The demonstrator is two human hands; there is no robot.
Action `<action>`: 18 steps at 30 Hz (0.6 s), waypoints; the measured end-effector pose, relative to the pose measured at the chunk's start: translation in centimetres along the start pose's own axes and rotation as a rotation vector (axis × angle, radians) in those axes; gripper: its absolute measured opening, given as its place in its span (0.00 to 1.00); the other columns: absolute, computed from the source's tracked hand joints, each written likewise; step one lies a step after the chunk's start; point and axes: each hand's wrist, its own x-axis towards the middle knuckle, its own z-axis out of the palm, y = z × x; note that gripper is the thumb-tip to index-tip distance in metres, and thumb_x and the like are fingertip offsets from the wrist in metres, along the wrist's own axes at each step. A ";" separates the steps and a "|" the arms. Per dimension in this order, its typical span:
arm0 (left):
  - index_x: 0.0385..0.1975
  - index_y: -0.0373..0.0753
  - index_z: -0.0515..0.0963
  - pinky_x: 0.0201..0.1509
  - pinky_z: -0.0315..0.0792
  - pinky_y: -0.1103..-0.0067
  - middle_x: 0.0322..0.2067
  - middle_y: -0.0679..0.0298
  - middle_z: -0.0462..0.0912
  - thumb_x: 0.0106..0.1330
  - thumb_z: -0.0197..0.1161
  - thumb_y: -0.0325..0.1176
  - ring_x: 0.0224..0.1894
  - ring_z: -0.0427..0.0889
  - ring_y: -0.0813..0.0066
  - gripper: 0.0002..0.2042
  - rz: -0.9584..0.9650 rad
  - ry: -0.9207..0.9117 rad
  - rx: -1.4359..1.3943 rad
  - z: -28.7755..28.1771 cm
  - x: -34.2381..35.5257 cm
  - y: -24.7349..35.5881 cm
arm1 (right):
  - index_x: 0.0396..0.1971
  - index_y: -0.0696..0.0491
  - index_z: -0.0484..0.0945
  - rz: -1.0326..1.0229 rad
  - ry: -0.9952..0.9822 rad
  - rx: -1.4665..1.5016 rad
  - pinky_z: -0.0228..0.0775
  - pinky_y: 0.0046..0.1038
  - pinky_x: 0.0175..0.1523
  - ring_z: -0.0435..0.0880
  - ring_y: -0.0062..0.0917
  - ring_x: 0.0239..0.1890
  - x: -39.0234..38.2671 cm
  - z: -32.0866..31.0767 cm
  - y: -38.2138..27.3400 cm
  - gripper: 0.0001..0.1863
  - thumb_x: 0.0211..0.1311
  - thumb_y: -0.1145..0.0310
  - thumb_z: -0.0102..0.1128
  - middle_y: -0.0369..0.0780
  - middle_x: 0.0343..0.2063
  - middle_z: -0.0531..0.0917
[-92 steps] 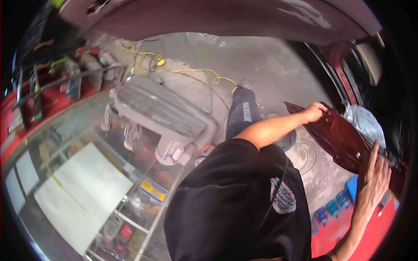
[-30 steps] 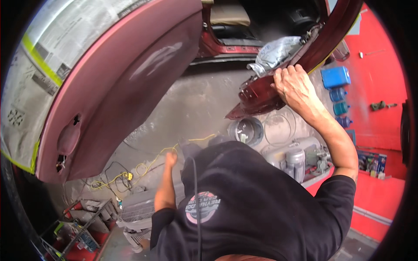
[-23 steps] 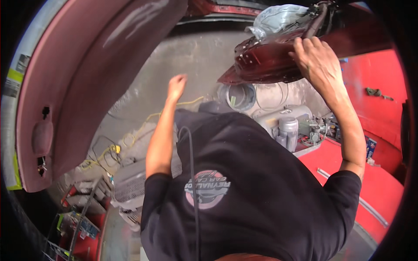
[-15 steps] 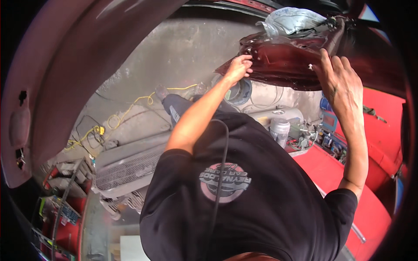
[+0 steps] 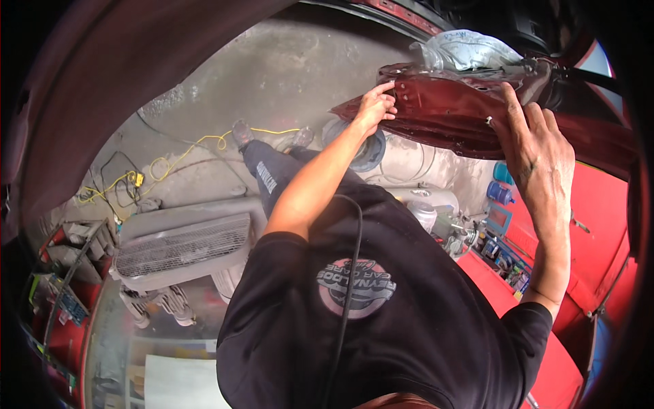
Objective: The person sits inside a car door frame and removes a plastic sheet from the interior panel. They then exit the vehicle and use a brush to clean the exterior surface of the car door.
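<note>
A dark red car door panel [image 5: 443,102], glossy and with small holes, stretches across the upper right. At its left end is my left hand [image 5: 376,110], the index finger stretched to the panel and the other fingers loosely bent and apart. My right hand [image 5: 538,146] lies over the panel's right part, fingers spread and the index pointing up to its upper edge; the thumb is mostly hidden. Beside that hand a small white clip [image 5: 489,120] sticks out of the panel. Crumpled clear plastic sheeting [image 5: 470,51] rests along the top. I see nothing held in either hand.
A dark red car body part [image 5: 102,88] curves along the left. Below lie a yellow cord [image 5: 204,141], a dusty grey grille [image 5: 187,249] and a bucket [image 5: 368,153]. A red cabinet [image 5: 599,211] stands at right, near tools and bottles [image 5: 501,193]. A thin cable hangs over my shirt.
The view has shifted, so the door panel sits slightly lower and more floor shows. My left index finger has straightened against the panel's end. My right hand stays by the white clip.
</note>
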 end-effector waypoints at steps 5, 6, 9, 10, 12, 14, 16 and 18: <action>0.65 0.42 0.73 0.46 0.79 0.71 0.39 0.60 0.77 0.65 0.51 0.19 0.41 0.81 0.68 0.26 0.165 0.085 0.442 -0.1 0.6 0.1 | 0.63 0.46 0.74 -0.016 0.029 -0.017 0.76 0.30 0.31 0.79 0.27 0.33 -0.3 0.1 0.1 0.27 0.64 0.58 0.65 0.35 0.30 0.76; 0.64 0.43 0.74 0.48 0.78 0.70 0.38 0.58 0.77 0.64 0.51 0.19 0.42 0.81 0.66 0.27 0.327 0.108 0.650 -0.9 1.1 -0.1 | 0.61 0.46 0.76 -0.019 0.038 -0.028 0.76 0.29 0.30 0.80 0.26 0.34 -0.1 0.1 0.1 0.26 0.64 0.57 0.65 0.35 0.31 0.77; 0.61 0.47 0.77 0.53 0.74 0.66 0.38 0.54 0.78 0.60 0.50 0.18 0.44 0.80 0.55 0.28 0.579 0.112 0.920 -2.6 1.1 -0.6 | 0.62 0.46 0.75 -0.038 0.059 -0.020 0.75 0.29 0.30 0.80 0.25 0.33 0.3 0.1 0.1 0.27 0.63 0.58 0.66 0.34 0.30 0.76; 0.60 0.49 0.78 0.54 0.73 0.64 0.39 0.52 0.78 0.59 0.49 0.18 0.44 0.80 0.51 0.29 0.624 0.097 0.950 -2.9 0.6 -0.3 | 0.62 0.46 0.75 -0.038 0.061 -0.012 0.75 0.29 0.30 0.80 0.25 0.32 0.3 0.0 0.1 0.27 0.63 0.58 0.67 0.34 0.29 0.76; 0.61 0.49 0.78 0.54 0.73 0.64 0.39 0.52 0.78 0.59 0.50 0.19 0.45 0.80 0.51 0.29 0.576 0.061 1.011 -3.1 -0.4 0.0 | 0.63 0.46 0.75 -0.040 0.060 -0.008 0.75 0.29 0.30 0.80 0.26 0.32 0.2 -0.1 0.0 0.27 0.63 0.58 0.67 0.34 0.29 0.76; 0.61 0.51 0.77 0.54 0.74 0.63 0.41 0.53 0.78 0.59 0.50 0.19 0.47 0.80 0.51 0.29 0.554 0.042 1.080 -3.0 -0.5 0.7 | 0.64 0.45 0.74 -0.034 0.059 -0.005 0.75 0.29 0.30 0.79 0.26 0.31 0.2 -0.2 0.0 0.29 0.63 0.60 0.67 0.35 0.29 0.76; 0.62 0.53 0.77 0.54 0.74 0.63 0.43 0.53 0.78 0.59 0.51 0.19 0.49 0.79 0.52 0.30 0.549 0.044 1.156 -2.8 -0.6 1.4 | 0.66 0.44 0.72 -0.026 0.053 0.003 0.74 0.31 0.31 0.79 0.27 0.30 0.3 -0.2 -0.2 0.31 0.62 0.63 0.69 0.36 0.28 0.76; 0.63 0.55 0.77 0.54 0.75 0.62 0.45 0.54 0.78 0.60 0.52 0.20 0.48 0.80 0.52 0.30 0.580 -0.007 1.353 -3.4 -0.4 2.4 | 0.66 0.44 0.72 -0.037 0.060 0.028 0.74 0.31 0.31 0.79 0.27 0.30 0.3 -0.2 -0.1 0.30 0.62 0.63 0.69 0.36 0.29 0.76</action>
